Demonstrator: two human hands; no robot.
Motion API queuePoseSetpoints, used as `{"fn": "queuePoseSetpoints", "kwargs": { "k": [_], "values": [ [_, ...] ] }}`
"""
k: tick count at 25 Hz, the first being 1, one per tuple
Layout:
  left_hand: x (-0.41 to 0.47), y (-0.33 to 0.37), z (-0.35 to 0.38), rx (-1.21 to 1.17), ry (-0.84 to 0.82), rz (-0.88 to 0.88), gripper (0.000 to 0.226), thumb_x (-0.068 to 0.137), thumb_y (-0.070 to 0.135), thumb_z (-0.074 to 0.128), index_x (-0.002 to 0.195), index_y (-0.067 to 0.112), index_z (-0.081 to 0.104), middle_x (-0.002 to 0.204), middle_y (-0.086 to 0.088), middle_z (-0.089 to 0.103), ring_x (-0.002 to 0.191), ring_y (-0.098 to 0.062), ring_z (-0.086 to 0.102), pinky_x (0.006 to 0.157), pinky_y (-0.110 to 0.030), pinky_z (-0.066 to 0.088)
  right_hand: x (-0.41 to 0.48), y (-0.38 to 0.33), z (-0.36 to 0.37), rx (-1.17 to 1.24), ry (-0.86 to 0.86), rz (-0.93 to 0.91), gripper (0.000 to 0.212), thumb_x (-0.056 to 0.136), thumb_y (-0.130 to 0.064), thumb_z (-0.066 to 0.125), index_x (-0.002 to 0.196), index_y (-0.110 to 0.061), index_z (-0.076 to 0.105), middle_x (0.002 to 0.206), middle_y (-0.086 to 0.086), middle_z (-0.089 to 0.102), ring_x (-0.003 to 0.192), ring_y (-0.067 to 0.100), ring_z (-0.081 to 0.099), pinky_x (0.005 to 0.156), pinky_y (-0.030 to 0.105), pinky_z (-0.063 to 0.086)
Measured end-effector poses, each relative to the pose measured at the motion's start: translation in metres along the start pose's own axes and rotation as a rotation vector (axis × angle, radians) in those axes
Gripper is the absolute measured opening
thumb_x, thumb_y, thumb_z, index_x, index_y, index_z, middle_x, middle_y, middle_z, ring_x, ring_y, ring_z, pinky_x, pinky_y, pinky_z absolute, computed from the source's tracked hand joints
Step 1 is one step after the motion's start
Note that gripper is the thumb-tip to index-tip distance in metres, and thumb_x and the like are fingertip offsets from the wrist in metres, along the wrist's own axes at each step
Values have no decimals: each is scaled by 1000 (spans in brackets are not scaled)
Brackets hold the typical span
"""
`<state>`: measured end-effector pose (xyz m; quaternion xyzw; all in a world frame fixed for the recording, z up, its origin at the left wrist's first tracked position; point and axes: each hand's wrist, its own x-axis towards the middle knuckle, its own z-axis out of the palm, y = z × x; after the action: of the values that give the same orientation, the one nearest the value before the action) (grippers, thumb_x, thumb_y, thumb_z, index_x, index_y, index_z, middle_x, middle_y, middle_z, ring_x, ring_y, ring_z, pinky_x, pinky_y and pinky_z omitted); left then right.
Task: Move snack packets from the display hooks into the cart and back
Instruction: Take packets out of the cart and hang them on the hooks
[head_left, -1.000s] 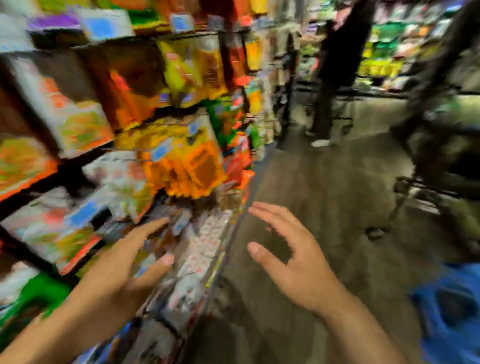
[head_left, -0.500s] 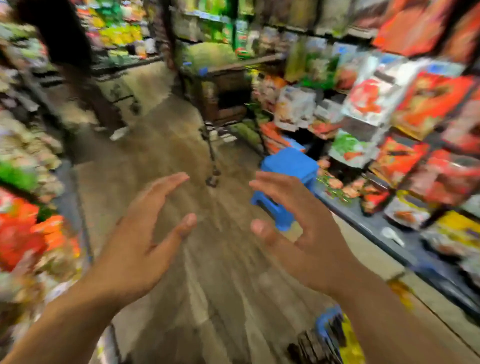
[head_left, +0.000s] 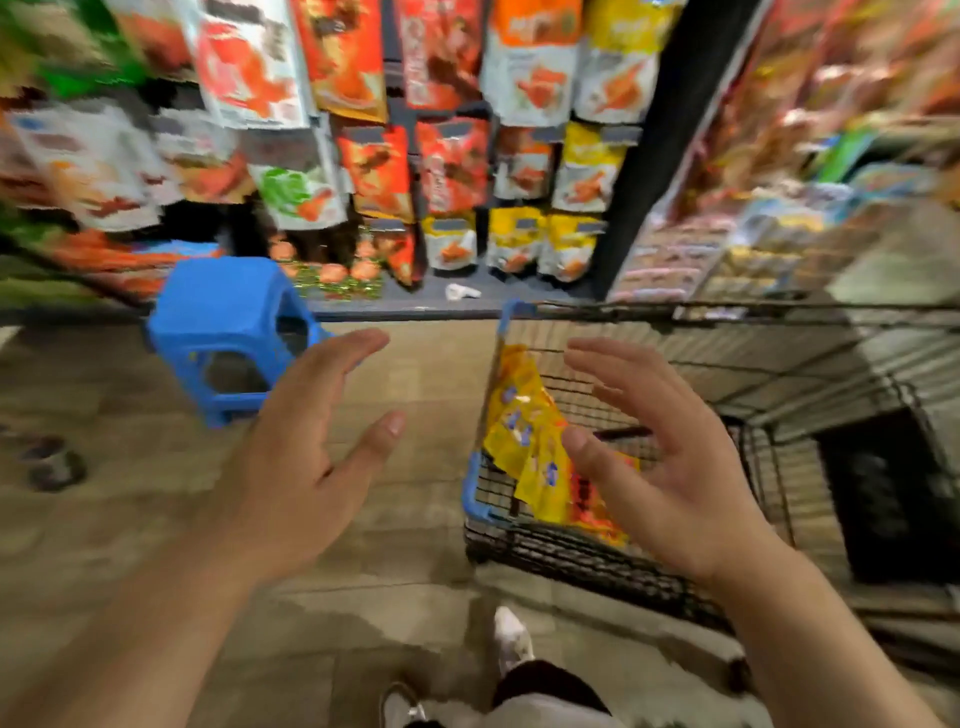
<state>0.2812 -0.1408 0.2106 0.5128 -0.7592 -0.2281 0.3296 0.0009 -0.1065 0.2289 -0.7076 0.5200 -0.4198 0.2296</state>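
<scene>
A black wire cart (head_left: 582, 558) with blue corner trim stands on the floor at the right. Yellow and orange snack packets (head_left: 524, 436) lie against its left wall. Rows of red, orange, yellow and white snack packets (head_left: 452, 166) hang on the display hooks straight ahead. My left hand (head_left: 306, 457) is raised over the floor left of the cart, fingers spread, holding nothing. My right hand (head_left: 670, 462) hovers over the cart's near left corner, fingers spread, empty, partly covering the packets in the cart.
A blue plastic stool (head_left: 228, 332) stands on the floor at the left, near the shelf base (head_left: 415, 309). A black upright post (head_left: 660, 135) divides the display. More shelved goods (head_left: 779, 228) lie at the right. My feet (head_left: 511, 639) show at the bottom.
The view has swung right from the aisle to face the hanging packets and the cart. Both hands stay open and empty, now over the floor and cart.
</scene>
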Motion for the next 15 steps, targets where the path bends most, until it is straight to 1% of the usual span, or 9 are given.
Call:
{"fn": "queuePoseSetpoints", "kwargs": {
  "k": [4, 6, 8, 9, 10, 12, 13, 14, 15],
  "values": [
    [25, 0, 74, -85, -191, 52, 49, 97, 58, 48, 144, 43, 41, 136, 47, 36, 129, 27, 32, 102, 1, 28, -47, 33, -25, -83, 121, 147, 53, 88, -40, 71, 134, -15, 61, 137, -4, 58, 132, 15, 54, 102, 41, 53],
    [37, 3, 120, -115, -297, 36, 48, 99, 58, 50, 143, 40, 42, 136, 37, 42, 125, 28, 34, 96, 0, 32, -57, 60, -38, -110, 134, 208, 59, 86, -45, 71, 136, -17, 58, 140, -7, 56, 133, 14, 53, 101, 40, 54],
    [50, 3, 167, -152, -363, -16, 53, 94, 54, 52, 144, 37, 44, 137, 26, 45, 122, 19, 40, 94, -2, 37, -53, 95, -52, -111, 103, 270, 67, 83, -50, 73, 140, -21, 54, 142, -13, 52, 133, 10, 52, 101, 37, 54],
    [55, 2, 188, -148, -381, -57, 52, 95, 52, 55, 144, 37, 43, 137, 25, 44, 123, 13, 40, 98, -9, 37, -48, 114, -57, -118, 73, 297, 70, 82, -53, 73, 142, -25, 52, 144, -18, 49, 133, 7, 51, 101, 33, 53],
    [59, -1, 208, -129, -404, -101, 51, 97, 49, 57, 145, 40, 40, 138, 26, 42, 126, 8, 39, 101, -19, 38, -41, 133, -61, -126, 34, 321, 73, 80, -58, 73, 144, -32, 48, 144, -24, 45, 132, 4, 50, 100, 29, 52],
    [71, -9, 248, -71, -466, -222, 53, 100, 48, 59, 146, 45, 34, 143, 25, 39, 129, 4, 36, 104, -26, 34, -19, 182, -68, -113, -54, 377, 77, 74, -70, 71, 141, -53, 37, 141, -40, 35, 128, -2, 49, 94, 19, 47],
    [77, -15, 266, -36, -489, -281, 55, 100, 49, 60, 148, 44, 33, 148, 22, 38, 132, 1, 37, 106, -27, 34, -7, 208, -70, -104, -91, 408, 79, 70, -74, 70, 138, -62, 32, 139, -44, 32, 125, -3, 49, 92, 17, 43],
    [84, -22, 283, 2, -507, -344, 58, 99, 48, 60, 150, 40, 33, 151, 18, 38, 137, -4, 39, 108, -28, 36, 4, 235, -71, -97, -123, 431, 81, 66, -76, 69, 136, -66, 29, 137, -46, 31, 123, -2, 50, 92, 18, 42],
    [91, -29, 299, 36, -521, -412, 60, 99, 47, 61, 151, 36, 34, 154, 13, 38, 140, -11, 42, 110, -32, 38, 15, 264, -72, -89, -150, 437, 82, 65, -75, 68, 138, -64, 31, 138, -43, 32, 123, 0, 49, 93, 22, 44]
  ]
}}
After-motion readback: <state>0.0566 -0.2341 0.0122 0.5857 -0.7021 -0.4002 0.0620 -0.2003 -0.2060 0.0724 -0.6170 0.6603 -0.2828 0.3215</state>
